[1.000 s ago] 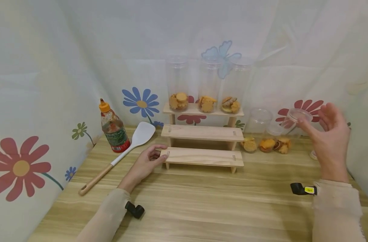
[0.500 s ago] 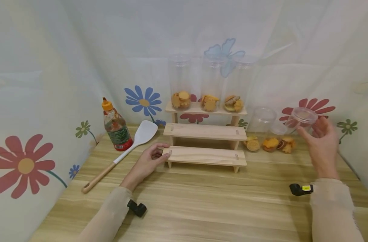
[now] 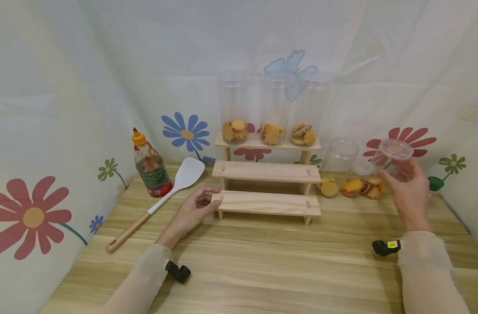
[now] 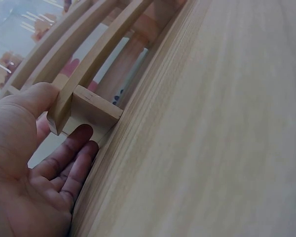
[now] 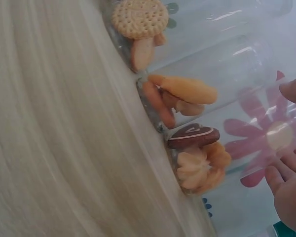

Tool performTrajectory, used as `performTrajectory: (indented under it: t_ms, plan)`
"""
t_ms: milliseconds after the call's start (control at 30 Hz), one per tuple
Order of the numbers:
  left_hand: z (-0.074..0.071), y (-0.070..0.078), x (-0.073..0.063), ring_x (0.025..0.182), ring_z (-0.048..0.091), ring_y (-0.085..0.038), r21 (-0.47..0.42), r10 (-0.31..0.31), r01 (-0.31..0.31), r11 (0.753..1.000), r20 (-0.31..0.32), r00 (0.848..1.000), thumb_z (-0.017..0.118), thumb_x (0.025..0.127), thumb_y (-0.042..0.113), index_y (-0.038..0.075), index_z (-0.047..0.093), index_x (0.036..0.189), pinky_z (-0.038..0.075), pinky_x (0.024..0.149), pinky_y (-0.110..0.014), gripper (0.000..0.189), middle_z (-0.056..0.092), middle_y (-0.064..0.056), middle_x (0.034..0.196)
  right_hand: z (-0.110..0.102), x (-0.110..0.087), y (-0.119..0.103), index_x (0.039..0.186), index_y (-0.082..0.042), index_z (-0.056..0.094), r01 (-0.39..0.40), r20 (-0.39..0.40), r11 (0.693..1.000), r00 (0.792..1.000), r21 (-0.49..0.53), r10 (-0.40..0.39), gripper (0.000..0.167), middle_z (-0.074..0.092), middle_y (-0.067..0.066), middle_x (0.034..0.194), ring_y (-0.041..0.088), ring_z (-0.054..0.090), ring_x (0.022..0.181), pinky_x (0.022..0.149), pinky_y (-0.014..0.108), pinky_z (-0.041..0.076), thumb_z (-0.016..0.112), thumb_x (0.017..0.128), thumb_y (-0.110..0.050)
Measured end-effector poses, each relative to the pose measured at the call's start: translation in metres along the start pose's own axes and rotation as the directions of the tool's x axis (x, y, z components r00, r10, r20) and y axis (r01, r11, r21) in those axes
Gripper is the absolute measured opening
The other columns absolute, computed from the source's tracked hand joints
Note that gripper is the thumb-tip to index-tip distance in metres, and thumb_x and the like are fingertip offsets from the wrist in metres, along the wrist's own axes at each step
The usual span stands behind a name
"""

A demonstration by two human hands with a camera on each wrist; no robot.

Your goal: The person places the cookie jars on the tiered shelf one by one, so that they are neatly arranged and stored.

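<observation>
My left hand [image 3: 191, 211] holds the left end of the lowest tier of a three-tier wooden shelf [image 3: 266, 171]. In the left wrist view its thumb lies on the board [image 4: 81, 66] and its fingers reach beneath. At the right, my right hand [image 3: 411, 192] grips a clear lidded jar [image 3: 396, 149] with cookies [image 5: 202, 165] at its bottom, thumb and fingers on opposite sides. Two more cookie jars stand left of it: a near one [image 3: 360, 168] and a farther one [image 3: 344, 150]. Along the top tier stand a left jar [image 3: 234, 98], a middle jar [image 3: 276, 100] and a right jar [image 3: 315, 102].
Left of the shelf stands a sauce bottle [image 3: 150, 170] with an orange cap. A white spatula [image 3: 187, 172] with a wooden handle lies beside it. Behind my right hand a green object [image 3: 436, 183] shows partly. A flowered curtain [image 3: 183, 43] closes off the back and sides.
My right hand has come left and down to the rightmost jar and closed around it. The left hand stays on the shelf. The head view has shifted slightly.
</observation>
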State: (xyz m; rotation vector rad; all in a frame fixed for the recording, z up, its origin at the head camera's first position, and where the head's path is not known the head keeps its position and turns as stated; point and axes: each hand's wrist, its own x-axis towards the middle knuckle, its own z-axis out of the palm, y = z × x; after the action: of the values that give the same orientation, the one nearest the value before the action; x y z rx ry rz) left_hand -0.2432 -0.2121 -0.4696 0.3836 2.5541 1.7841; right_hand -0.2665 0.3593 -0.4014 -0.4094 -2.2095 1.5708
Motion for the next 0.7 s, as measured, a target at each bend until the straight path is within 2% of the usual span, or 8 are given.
performTrajectory:
  t_ms: [167,433,600,700]
  plan:
    - [-0.0001,-0.0011,0.0005,0.096,0.065,-0.021,-0.007,0.01,-0.01,1.0,0.001,1.0,0.076,0.109,0.02,0.012,0.067,0.146,0.052,0.086,-0.028,0.039,0.075,-0.01,0.108,0.0049,0.0021,0.0045,0.173,-0.024,0.041,0.028,-0.003,0.999,1.0,-0.027,-0.028,0.073,0.039,0.003,0.179,0.021,0.036,0.165,0.133,0.035,0.028,0.075,0.109,-0.026]
    - [0.0009,0.0022,0.0001,0.096,0.064,-0.023,-0.005,0.007,-0.007,1.0,0.005,1.0,0.076,0.109,0.021,0.01,0.068,0.146,0.051,0.086,-0.027,0.039,0.075,-0.015,0.108,0.005,0.0034,0.0098,0.176,-0.022,0.034,-0.012,0.014,0.992,1.0,-0.128,0.014,0.079,0.035,0.007,0.181,0.029,0.033,0.167,0.133,0.042,0.029,0.073,0.109,-0.037]
    - [0.0006,0.0027,0.0002,0.096,0.064,-0.024,-0.006,0.001,-0.001,1.0,0.005,1.0,0.076,0.109,0.021,0.011,0.067,0.146,0.051,0.086,-0.028,0.039,0.075,-0.016,0.109,0.005,0.0029,0.0073,0.174,-0.021,0.036,-0.027,-0.005,0.993,1.0,-0.118,0.027,0.079,0.039,0.008,0.179,0.029,0.036,0.166,0.132,0.04,0.032,0.075,0.108,-0.037]
    - [-0.0002,0.0014,-0.0001,0.097,0.065,-0.024,-0.004,-0.003,0.003,1.0,0.009,1.0,0.076,0.109,0.022,0.012,0.067,0.146,0.051,0.086,-0.028,0.039,0.075,-0.016,0.109,0.003,0.0019,0.003,0.171,-0.024,0.043,-0.041,-0.035,0.995,0.999,-0.09,0.038,0.075,0.046,0.003,0.175,0.024,0.04,0.163,0.13,0.035,0.035,0.078,0.106,-0.033]
